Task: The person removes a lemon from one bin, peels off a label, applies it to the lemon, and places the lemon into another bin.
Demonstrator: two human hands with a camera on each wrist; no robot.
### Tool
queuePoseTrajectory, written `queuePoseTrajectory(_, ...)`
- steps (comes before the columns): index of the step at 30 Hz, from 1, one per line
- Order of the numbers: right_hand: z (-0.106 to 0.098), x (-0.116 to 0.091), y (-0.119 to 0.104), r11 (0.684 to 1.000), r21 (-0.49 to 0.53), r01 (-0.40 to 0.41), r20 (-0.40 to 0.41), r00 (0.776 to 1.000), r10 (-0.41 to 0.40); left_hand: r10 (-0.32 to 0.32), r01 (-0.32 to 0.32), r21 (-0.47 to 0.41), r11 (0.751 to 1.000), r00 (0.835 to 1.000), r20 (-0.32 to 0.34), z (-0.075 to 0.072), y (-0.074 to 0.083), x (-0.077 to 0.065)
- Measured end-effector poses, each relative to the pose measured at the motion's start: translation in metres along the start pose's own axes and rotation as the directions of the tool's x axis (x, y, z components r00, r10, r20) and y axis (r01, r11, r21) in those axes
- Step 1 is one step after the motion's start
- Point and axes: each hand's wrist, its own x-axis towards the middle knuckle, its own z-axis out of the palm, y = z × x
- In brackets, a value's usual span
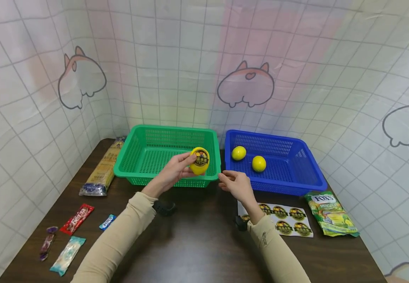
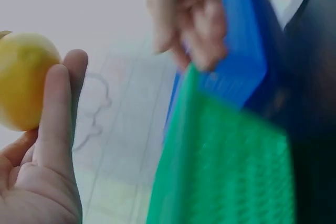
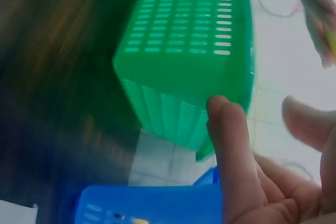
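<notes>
A yellow lemon (image 1: 198,167) with a round black-and-gold sticker (image 1: 201,158) on it is gripped between the thumb and fingers of my left hand (image 1: 176,171), above the front right part of the green basket (image 1: 212,145). In the left wrist view the lemon (image 2: 26,80) shows at the left edge, its sticker mostly out of sight. My right hand (image 1: 237,185) hovers near the corners of the two baskets, fingers loosely bent, nothing between them. The right wrist view shows thumb and fingertips apart. Two more lemons (image 1: 259,163) lie in the blue basket (image 1: 314,169).
On the right, a sticker sheet (image 1: 290,221) lies partly under my right arm, beside a green FOX'S candy bag (image 1: 331,214). A noodle pack (image 1: 101,173), a red wrapped bar (image 1: 77,219), a teal wrapper (image 1: 68,255), a purple candy (image 1: 48,243) and a small blue packet (image 1: 107,222) lie left.
</notes>
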Motion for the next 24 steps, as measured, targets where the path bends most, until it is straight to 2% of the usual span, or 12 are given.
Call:
queuePoseTrajectory(3,0.007,0.005,-0.002,0.997,-0.077,0.003,-0.081,0.997,-0.010,-0.025,0.029,0.087,0.996,0.999,-0.041,-0.019,0.015,0.016)
queuePoseTrajectory(6,0.013,0.009,-0.001,0.988,-0.154,0.018,-0.122,0.992,-0.037,-0.065,0.079,0.166,0.983,0.994,-0.086,-0.041,0.026,0.032)
queuePoseTrajectory(9,0.017,0.013,0.002,0.978,-0.205,0.042,-0.145,0.987,-0.073,-0.106,0.136,0.213,0.968,0.983,-0.148,-0.063,0.033,0.047)
queuePoseTrajectory(12,0.018,0.015,0.002,0.977,-0.206,0.044,-0.166,0.983,-0.080,-0.138,0.189,0.232,0.954,0.966,-0.219,-0.083,0.036,0.059)
queuePoseTrajectory(15,0.017,0.016,0.000,0.979,-0.200,0.039,-0.171,0.982,-0.074,-0.189,0.249,0.196,0.948,0.941,-0.281,-0.098,0.037,0.066)
queuePoseTrajectory(19,0.018,0.016,-0.002,0.969,-0.243,0.047,-0.143,0.986,-0.084,-0.267,0.336,0.140,0.931,0.892,-0.364,-0.116,0.033,0.065)
queuePoseTrajectory(24,0.021,0.016,-0.003,0.963,-0.263,0.059,-0.099,0.991,-0.088,-0.301,0.410,0.162,0.898,0.838,-0.455,-0.138,0.019,0.063)
